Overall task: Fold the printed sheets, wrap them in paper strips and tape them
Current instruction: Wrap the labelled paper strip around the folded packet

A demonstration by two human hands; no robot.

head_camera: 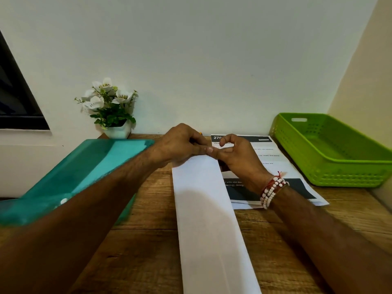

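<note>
On the desk, a folder lies left, a paper strip centre, printed sheets then a basket right, a plant behind.

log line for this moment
left hand: curled, hold unclear | right hand: curled, hold unclear | both: meeting at white sheet far end | printed sheets: under right hand

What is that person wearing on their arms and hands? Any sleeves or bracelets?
No sleeves show: both forearms are bare. The wrist behind the right hand wears a stack of bracelets with white and dark red beads, plus a red thread with a loose tuft. The left hand and its wrist wear nothing that I can see. No rings show.
</note>
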